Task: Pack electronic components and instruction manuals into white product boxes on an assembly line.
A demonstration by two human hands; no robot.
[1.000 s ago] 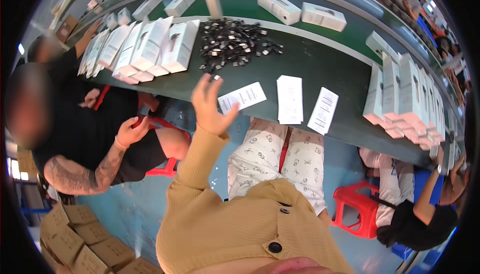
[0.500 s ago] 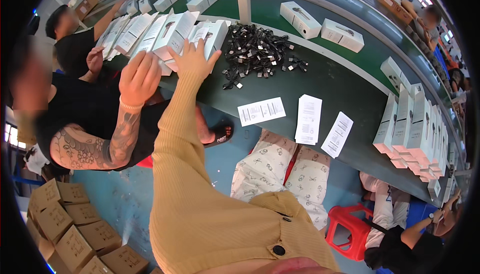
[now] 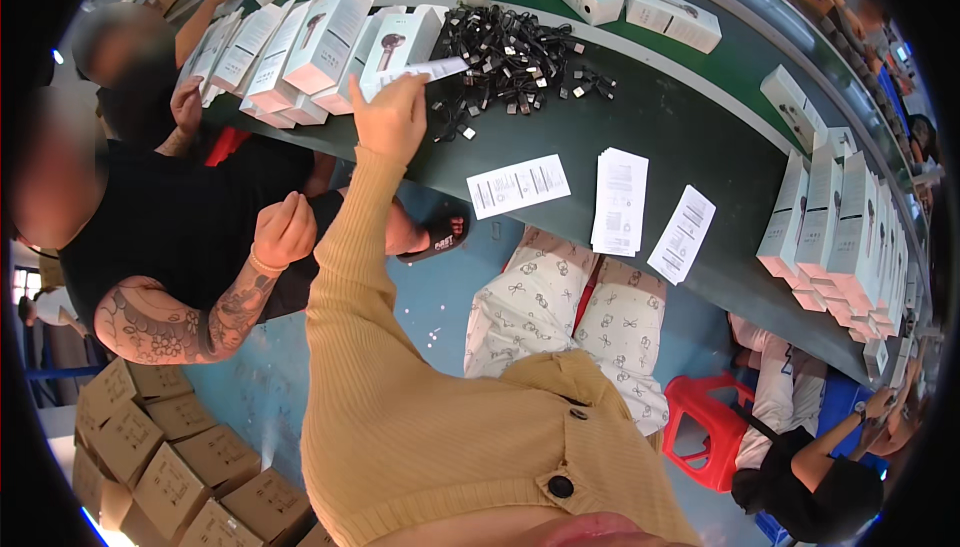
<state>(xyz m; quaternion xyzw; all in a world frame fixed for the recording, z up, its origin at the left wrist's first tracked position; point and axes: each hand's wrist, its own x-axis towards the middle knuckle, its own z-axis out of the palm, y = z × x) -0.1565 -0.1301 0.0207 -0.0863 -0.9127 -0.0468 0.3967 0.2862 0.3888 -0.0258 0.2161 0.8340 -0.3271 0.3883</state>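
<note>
My left hand (image 3: 392,119), in a mustard knitted sleeve, reaches over the near edge of the workbench. Its fingers are closed on a thin white printed leaflet (image 3: 440,68), held above the front of an upright-leaning white box (image 3: 402,39) with a picture of a dark device on it. More white boxes (image 3: 322,42) lean in rows just left of the hand. Right beside the leaflet lies a heap of short black cables (image 3: 510,52) with metal plugs. My right hand is out of the picture.
On the bench (image 3: 560,132) lie a single leaflet (image 3: 518,186), a leaflet stack (image 3: 620,202) and another leaflet (image 3: 682,234). Stacked white boxes (image 3: 850,237) stand at the right. A tattooed co-worker's arm (image 3: 165,322) is close at my left. Brown cartons (image 3: 170,492) and a red stool (image 3: 705,432) are on the floor.
My left hand, spread over the boxes before, has closed on the leaflet and lifted it, drawing slightly nearer. The tattooed co-worker's hand has dropped lower, away from the boxes.
</note>
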